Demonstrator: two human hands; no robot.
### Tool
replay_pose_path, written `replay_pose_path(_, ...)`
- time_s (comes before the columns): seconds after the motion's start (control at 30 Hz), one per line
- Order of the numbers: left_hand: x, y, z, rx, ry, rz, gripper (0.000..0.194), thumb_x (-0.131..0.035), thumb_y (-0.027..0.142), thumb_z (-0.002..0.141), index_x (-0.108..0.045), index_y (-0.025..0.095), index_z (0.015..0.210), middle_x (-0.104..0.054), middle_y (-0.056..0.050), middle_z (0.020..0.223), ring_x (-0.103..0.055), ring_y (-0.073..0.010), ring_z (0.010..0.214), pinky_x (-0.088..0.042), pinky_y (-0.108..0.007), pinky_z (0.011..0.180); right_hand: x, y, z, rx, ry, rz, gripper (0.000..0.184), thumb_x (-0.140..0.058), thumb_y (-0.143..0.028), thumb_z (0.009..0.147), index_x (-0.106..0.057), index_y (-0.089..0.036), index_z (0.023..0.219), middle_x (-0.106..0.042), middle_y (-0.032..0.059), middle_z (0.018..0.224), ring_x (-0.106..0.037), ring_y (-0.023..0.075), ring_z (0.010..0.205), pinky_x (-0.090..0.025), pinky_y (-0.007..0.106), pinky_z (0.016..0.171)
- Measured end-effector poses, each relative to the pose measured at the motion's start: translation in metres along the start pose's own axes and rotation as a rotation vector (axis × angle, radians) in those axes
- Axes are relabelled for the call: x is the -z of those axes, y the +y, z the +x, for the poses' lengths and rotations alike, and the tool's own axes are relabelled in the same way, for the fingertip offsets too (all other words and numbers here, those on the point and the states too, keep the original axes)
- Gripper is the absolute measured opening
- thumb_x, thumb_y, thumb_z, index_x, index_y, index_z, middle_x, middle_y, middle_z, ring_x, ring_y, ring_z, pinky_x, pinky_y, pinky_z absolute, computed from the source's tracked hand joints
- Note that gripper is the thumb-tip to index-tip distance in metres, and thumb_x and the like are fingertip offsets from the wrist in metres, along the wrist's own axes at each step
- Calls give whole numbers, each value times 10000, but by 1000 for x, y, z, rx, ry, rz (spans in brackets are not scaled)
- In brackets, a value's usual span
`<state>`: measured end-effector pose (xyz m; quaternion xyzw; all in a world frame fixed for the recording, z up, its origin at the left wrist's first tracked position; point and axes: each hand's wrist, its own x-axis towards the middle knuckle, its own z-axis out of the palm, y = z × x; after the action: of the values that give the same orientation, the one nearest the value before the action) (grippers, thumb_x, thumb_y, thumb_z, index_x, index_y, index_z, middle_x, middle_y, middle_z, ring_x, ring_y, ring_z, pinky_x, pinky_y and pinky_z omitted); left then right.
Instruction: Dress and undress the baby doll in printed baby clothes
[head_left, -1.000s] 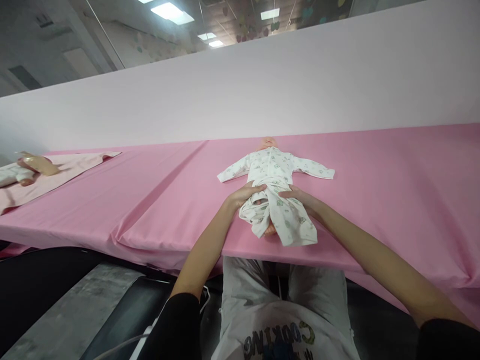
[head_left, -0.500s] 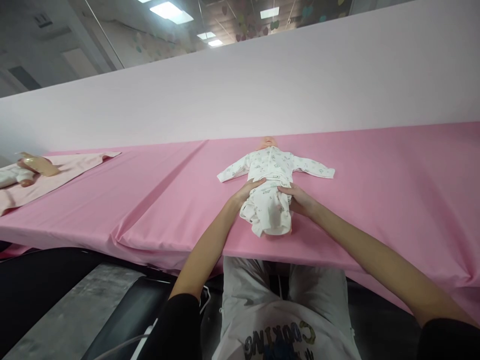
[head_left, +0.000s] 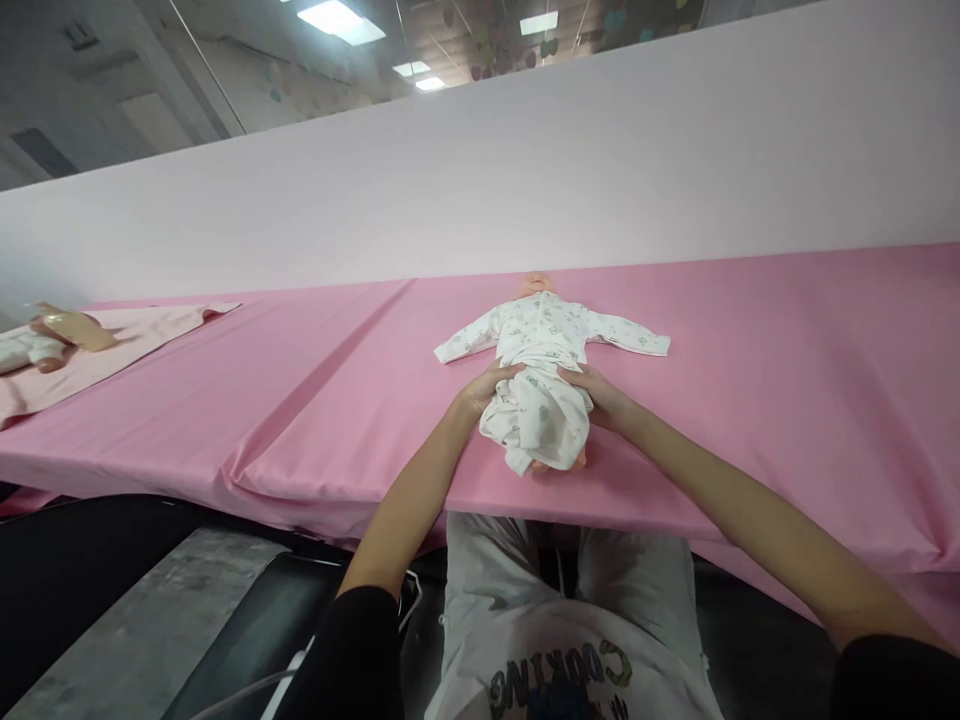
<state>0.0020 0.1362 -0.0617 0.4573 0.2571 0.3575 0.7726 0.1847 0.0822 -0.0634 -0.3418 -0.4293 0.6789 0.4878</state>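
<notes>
A baby doll lies on its back on the pink-covered table, head toward the wall. It wears a white printed long-sleeved top with both sleeves stretched out sideways. Around its hips and legs bunch white printed pants, and a bit of the feet shows below the hem. My left hand grips the pants at the waist on the left side, thumb on top. On the opposite side my right hand holds the waist the same way. The undersides of my fingers are hidden.
At the far left a pale pink cloth bears a tan pump bottle and part of another doll. A white wall rises behind the table. Below its front edge stands a black chair.
Both hands have shifted slightly up along the waist, and the pants look more bunched. More of the doll's feet shows below the hem.
</notes>
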Motion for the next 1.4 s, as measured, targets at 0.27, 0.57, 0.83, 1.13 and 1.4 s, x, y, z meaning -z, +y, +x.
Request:
replay_pose_path(0.27, 0, -6, 7, -7, 23, -75, 452, -606, 162, 769, -540, 91, 1210, -707, -129, 999, -673, -245, 945, -488, -388, 946, 2, -7, -3, -66, -44, -185, 426, -828, -194, 533, -630, -135, 906, -693, 53, 839, -644, 180, 764, -520, 250, 658)
replay_pose_path(0.57, -3, -5, 7, 42, 70, -78, 371, -598, 194, 785, -599, 95, 1143, -719, -110, 911, -674, -243, 920, -503, -384, 918, 6, 1, 1, -14, -46, -67, 284, -660, -136, 553, -629, -151, 834, -677, 28, 711, -630, 192, 709, -493, 267, 604)
replay_pose_path(0.83, -4, 0, 8, 82, -13, -33, 367, -625, 177, 740, -625, 69, 1090, -719, -132, 869, -673, -271, 916, -493, -396, 907, 2, 5, 6, 17, 20, 10, 479, -547, -65, 471, -640, -156, 932, -705, 47, 842, -643, 228, 772, -498, 283, 597)
replay_pose_path(1.13, 3, 4, 2, 21, -88, 309, 754, -809, 166, 534, -534, 172, 1237, -614, -126, 1207, -582, -278, 1101, -436, -424, 980, -2, -1, 0, 9, -4, 54, 548, -482, -124, 473, -646, -153, 995, -702, 57, 884, -633, 280, 878, -518, 391, 791)
replay_pose_path(1.4, 2, -1, 3, -50, -52, 271, 761, -745, 93, 566, -490, 185, 1278, -596, -124, 1236, -590, -273, 1090, -462, -416, 949, 3, -4, -1, -48, -49, 33, 358, -566, -288, 702, -634, -144, 1023, -698, 91, 927, -635, 269, 928, -502, 399, 847)
